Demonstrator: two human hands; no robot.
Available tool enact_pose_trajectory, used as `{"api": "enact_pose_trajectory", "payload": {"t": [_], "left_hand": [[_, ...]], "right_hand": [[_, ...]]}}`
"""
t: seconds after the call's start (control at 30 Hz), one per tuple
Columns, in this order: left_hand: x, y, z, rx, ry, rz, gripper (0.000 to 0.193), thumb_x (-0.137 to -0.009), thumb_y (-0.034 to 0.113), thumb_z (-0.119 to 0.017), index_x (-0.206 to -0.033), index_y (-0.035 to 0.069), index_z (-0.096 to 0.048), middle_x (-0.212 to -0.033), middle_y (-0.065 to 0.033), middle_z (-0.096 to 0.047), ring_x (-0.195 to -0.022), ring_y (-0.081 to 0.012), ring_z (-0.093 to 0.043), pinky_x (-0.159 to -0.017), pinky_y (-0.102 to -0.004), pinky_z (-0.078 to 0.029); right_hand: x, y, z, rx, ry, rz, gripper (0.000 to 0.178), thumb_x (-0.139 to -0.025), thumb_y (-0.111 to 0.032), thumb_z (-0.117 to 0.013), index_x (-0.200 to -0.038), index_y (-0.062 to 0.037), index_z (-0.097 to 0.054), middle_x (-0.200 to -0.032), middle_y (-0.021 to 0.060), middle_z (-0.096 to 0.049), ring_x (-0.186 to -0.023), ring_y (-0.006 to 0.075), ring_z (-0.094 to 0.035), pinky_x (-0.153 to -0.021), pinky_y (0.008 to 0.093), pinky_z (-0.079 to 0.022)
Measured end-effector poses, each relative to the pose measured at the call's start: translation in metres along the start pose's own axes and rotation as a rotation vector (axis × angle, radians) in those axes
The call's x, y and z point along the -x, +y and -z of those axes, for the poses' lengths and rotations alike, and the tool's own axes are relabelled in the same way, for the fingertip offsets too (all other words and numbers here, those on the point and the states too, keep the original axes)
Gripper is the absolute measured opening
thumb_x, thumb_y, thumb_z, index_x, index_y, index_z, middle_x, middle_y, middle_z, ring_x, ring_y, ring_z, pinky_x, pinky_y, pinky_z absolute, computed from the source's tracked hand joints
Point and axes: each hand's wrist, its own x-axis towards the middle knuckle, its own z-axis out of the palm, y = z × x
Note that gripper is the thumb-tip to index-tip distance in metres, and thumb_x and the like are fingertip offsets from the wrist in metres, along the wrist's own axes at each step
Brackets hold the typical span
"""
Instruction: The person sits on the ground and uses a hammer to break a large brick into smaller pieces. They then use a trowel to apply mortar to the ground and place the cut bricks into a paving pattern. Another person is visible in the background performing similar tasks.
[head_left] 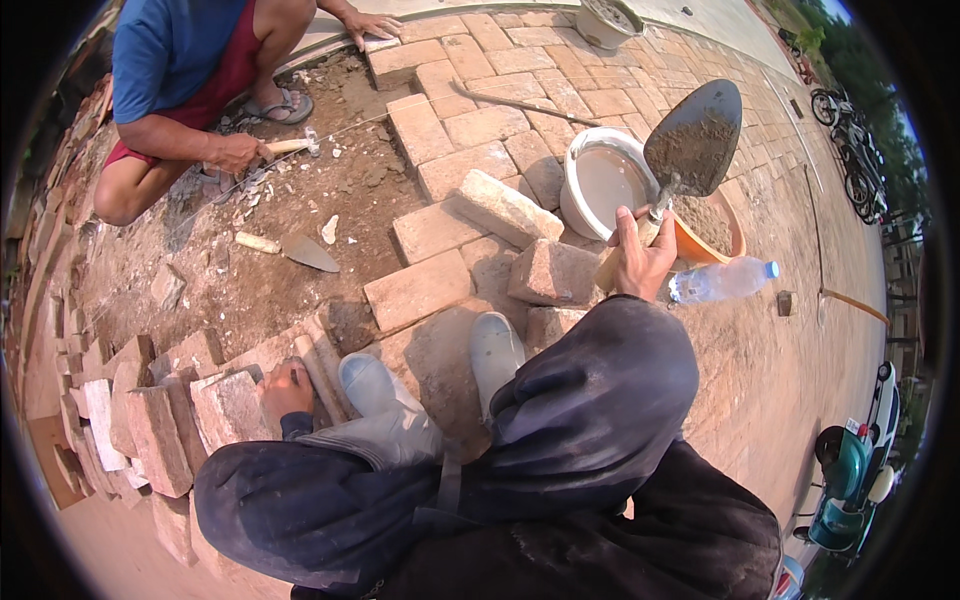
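My right hand (645, 260) grips the wooden handle of a trowel (695, 125), whose raised blade carries a smear of wet mortar. Below and left of the blade stands a white bucket (610, 170) of grey watery mix. An orange basin (712, 225) with mortar sits partly behind my right hand. Down at the left, my left hand (287, 390) curls against the end of a brick (232, 405) in a row of upright bricks; its fingertips are partly hidden. Loose bricks (552, 272) and laid pavers (418, 290) lie ahead of my boots.
Across the dug soil (340, 190), a co-worker in a blue shirt squats, holding a hammer (290, 146). A second trowel (290, 250) lies on the soil. A taut string crosses above. A plastic bottle (725, 280) lies right of my knee; a grey bucket (608, 22) stands far off.
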Motion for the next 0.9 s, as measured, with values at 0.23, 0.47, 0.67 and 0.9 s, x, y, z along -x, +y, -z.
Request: {"api": "enact_pose_trajectory", "payload": {"t": [0.23,0.47,0.67,0.9], "left_hand": [[0.001,-0.007,-0.002,-0.032,-0.032,0.005,0.012,-0.086,0.026,-0.066,-0.090,0.016,-0.072,-0.094,-0.0072,-0.070,-0.097,-0.0293,-0.063,-0.090,-0.0461,-0.043],[-0.001,-0.002,0.000,-0.043,-0.054,0.011,0.012,-0.086,0.026,-0.067,-0.088,0.016,-0.073,-0.095,-0.0077,-0.070,-0.097,-0.0307,-0.063,-0.091,-0.0452,-0.043],[0.002,0.000,0.006,-0.021,-0.061,0.023,0.013,-0.086,0.026,-0.067,-0.089,0.015,-0.073,-0.094,-0.0082,-0.070,-0.096,-0.0315,-0.064,-0.094,-0.0454,-0.043],[0.000,0.003,0.008,0.008,-0.059,0.034,0.014,-0.086,0.026,-0.065,-0.089,0.016,-0.073,-0.096,-0.0084,-0.071,-0.095,-0.0316,-0.064,-0.095,-0.0451,-0.043]], "right_hand": [[0.011,0.028,-0.008,-0.050,0.056,0.023,0.020,-0.092,-0.010,-0.072,-0.085,-0.0064,-0.053,-0.065,-0.0007,-0.056,-0.055,0.0073,-0.052,-0.052,0.0224,-0.039],[0.017,0.041,-0.004,-0.039,0.036,-0.025,0.022,-0.090,-0.012,-0.074,-0.088,-0.0057,-0.054,-0.063,-0.0034,-0.053,-0.055,0.0051,-0.048,-0.052,0.0221,-0.036],[0.017,0.040,-0.008,-0.061,0.020,-0.029,0.021,-0.090,-0.011,-0.074,-0.089,-0.0060,-0.054,-0.065,-0.0025,-0.055,-0.055,0.0056,-0.051,-0.051,0.0226,-0.037],[0.017,0.038,-0.006,-0.080,0.021,-0.044,0.020,-0.091,-0.010,-0.073,-0.088,-0.0062,-0.053,-0.064,-0.0013,-0.054,-0.054,0.0066,-0.051,-0.050,0.0227,-0.038]]}}
